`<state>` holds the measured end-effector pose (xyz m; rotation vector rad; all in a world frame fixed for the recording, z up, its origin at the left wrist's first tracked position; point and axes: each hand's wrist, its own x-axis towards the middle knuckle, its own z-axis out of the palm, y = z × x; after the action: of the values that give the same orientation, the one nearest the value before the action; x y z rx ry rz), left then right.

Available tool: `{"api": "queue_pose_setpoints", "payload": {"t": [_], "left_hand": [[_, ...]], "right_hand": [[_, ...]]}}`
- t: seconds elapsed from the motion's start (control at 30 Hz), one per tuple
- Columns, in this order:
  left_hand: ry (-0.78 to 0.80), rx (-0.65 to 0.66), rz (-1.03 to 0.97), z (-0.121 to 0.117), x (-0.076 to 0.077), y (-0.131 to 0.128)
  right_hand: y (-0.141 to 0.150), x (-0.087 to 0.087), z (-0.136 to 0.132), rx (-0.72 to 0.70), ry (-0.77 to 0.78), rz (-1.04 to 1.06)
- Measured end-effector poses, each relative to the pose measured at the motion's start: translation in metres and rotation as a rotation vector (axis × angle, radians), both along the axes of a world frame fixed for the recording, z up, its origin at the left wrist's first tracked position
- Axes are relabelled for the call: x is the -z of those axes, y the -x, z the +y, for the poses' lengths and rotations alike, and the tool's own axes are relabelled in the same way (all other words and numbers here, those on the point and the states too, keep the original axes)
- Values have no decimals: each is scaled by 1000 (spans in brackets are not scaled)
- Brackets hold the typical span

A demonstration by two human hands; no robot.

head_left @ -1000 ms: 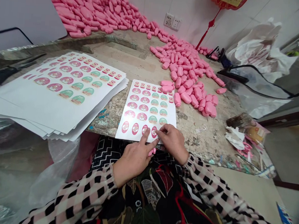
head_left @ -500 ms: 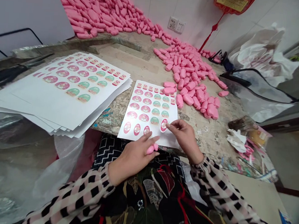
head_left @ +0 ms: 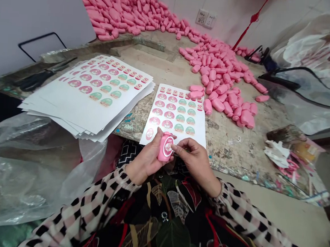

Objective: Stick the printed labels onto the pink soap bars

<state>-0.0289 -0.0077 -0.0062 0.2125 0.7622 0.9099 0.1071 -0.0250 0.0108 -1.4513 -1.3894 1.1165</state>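
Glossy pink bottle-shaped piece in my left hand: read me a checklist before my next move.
1. Glossy pink bottle-shaped piece held in left hand: ok.
2. Oval pink-and-white label on it, printed side showing: ok.
3. Label edges fully stuck down: cannot tell.
4. Right hand clear of the label: not ok, it is at the label's edge.
5. White rectangular paper label sheet uncovered: not ok, another pink bottle-shaped piece overlaps its far edge.

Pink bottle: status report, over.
Left hand grips pink bottle. Right hand at oval sticker on its face. Loose bottles overlap sticker sheet, far right.
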Motion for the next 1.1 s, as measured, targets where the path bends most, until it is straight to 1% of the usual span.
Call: {"api": "queue_pose_setpoints", "payload": {"t": [0.2,0.3,0.37,0.43,0.57,0.6,0.63,0.67,0.7,0.73,0.83,0.9,0.93,1.0,1.1], "left_hand": [[-53,7,-5,1,3,0],[-37,0,7,1,2,-2],[-29,-7,6,1,0,-3],[-30,-14,2,0,0,-4],[-71,-11,-24,-1,0,-2],[-79,-4,-29,-2,0,-2],[-81,9,-25,-2,0,-2],[-79,26,-12,-2,0,-3],[-78,40,13,-3,0,-4],[-83,51,46,-3,-1,-5],[-142,58,164,-6,-6,-8],[-194,63,219,-8,-11,-8],[-220,75,236,-9,-14,-7],[-270,133,256,-12,-19,-3],[-335,264,291,-16,-24,4]], "right_hand": [[2,2,-2,-47,79,84],[3,5,-3,-69,74,63],[3,7,-4,-80,63,6],[3,5,-6,-81,26,-114],[-3,-5,-6,-81,-159,-559],[-5,-8,-5,-65,-196,-645],[-7,-9,-2,-40,-206,-683],[-9,-9,1,-14,-183,-659],[-10,-9,4,-3,-126,-569],[-9,-8,6,-12,-39,-423],[-2,-2,12,-96,246,136],[4,-1,12,-124,359,387],[7,0,12,-126,389,454],[10,-1,11,-124,408,511],[7,0,12,-146,366,498]]}}
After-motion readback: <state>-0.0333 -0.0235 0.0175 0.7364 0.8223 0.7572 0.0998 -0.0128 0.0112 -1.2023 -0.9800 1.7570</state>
